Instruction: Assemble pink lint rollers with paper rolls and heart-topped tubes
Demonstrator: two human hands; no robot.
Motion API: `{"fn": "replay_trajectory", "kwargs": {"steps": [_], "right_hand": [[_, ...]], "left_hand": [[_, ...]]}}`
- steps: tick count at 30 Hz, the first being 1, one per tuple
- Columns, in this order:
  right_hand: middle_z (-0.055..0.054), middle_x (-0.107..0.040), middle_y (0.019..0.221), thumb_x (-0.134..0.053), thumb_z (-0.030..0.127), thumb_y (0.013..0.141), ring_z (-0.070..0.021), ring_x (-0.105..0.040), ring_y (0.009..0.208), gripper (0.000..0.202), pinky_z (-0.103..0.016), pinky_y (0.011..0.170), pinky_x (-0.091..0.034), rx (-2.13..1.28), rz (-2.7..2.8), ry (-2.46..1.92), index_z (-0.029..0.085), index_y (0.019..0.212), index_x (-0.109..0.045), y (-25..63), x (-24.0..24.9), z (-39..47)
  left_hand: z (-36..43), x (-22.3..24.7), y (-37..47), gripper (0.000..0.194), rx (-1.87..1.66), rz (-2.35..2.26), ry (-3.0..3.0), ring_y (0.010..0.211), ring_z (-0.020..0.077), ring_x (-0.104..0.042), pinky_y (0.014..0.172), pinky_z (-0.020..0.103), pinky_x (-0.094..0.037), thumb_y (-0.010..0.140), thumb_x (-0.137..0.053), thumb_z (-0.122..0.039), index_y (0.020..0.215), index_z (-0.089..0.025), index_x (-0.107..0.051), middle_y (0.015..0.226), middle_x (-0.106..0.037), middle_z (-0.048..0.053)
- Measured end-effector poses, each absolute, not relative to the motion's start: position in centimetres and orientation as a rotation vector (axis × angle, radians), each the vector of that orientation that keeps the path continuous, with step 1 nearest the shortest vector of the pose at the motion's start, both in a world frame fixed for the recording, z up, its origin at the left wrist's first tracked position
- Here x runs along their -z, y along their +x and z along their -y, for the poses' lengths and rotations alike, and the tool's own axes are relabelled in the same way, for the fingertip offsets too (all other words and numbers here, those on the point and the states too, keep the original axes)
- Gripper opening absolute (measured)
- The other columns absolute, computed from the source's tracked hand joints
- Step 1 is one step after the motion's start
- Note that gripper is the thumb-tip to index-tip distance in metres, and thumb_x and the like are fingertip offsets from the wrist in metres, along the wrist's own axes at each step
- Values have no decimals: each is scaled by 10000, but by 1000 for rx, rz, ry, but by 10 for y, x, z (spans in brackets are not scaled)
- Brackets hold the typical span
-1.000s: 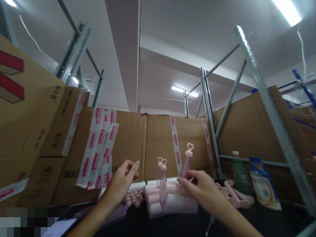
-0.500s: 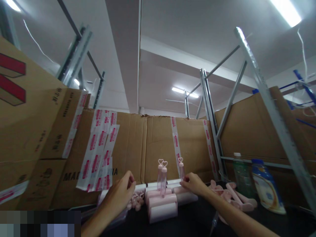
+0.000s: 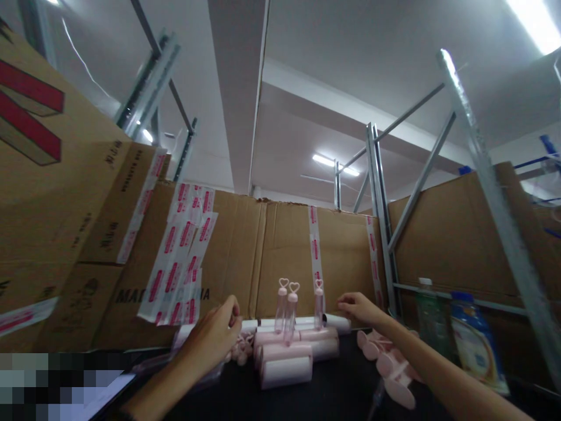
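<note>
Three slim clear tubes with pink heart-topped caps stand upright on pink rolls; the right one (image 3: 318, 307) is apart from the front one (image 3: 290, 318) and the back one (image 3: 281, 310). My right hand (image 3: 357, 307) hovers to the right of the tubes, touching none, its fingers bent together around something I cannot make out, if anything. At left, my left hand (image 3: 225, 321) is closed beside a pile of small pink heart caps (image 3: 242, 348); what its fingers hold is hidden. The stacked pink and white rolls (image 3: 287, 371) lie between the hands.
Flat pink pieces (image 3: 385, 359) lie under my right forearm. Behind them are a green bottle (image 3: 432, 316) and a blue-capped bottle (image 3: 477, 345). Cardboard walls (image 3: 284, 251) and a metal frame (image 3: 379, 193) surround the dark table (image 3: 333, 389).
My right hand has let go of the right tube and moved right; that tube now stands by itself. My left hand stays near the caps. The view has shifted slightly.
</note>
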State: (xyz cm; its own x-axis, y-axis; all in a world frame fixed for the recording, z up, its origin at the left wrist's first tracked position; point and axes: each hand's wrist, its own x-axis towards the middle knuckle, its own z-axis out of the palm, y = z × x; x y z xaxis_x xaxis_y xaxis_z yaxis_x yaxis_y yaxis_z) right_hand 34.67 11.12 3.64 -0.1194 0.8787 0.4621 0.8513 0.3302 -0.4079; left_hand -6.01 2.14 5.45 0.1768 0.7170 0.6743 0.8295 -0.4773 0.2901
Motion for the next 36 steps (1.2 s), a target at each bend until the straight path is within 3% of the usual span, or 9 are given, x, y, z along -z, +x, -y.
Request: {"fn": "replay_trajectory", "kwargs": {"steps": [11,22,32,36], "right_hand": [[-78,-652,1237,-659,312,949,-238,-665,1026,284,-420,848,-577,113,2155,-1718,169,1194,-642,351,-11,-172],[-77,-651,1225,-646,324,961,-241,-663,1042,286,-435,876,-568,347,2190,-1858,180,1208,-629,344,-10,-166],[-67,-677,1151,-640,330,965,-223,-677,983,252,-423,850,-572,524,2151,-1818,159,1150,-648,366,-89,-93],[-34,-701,988,-643,345,956,-192,-674,878,200,-388,813,-555,539,2213,-1749,150,985,-676,350,-114,-36]], "left_hand": [[-23,-50,-59,80,1145,1515,-2271,747,221,-634,640,284,-348,905,-421,-170,867,-237,-440,768,-626,15],[-18,-49,-58,76,1160,1465,-2281,770,219,-633,653,289,-361,892,-420,-171,871,-234,-456,805,-635,28],[-20,-50,-59,86,1244,1445,-2257,727,200,-622,625,281,-356,865,-472,-145,860,-231,-476,760,-630,11],[-12,-53,-52,87,1310,1376,-2294,754,203,-607,656,297,-372,878,-461,-144,857,-225,-483,785,-633,23]]}}
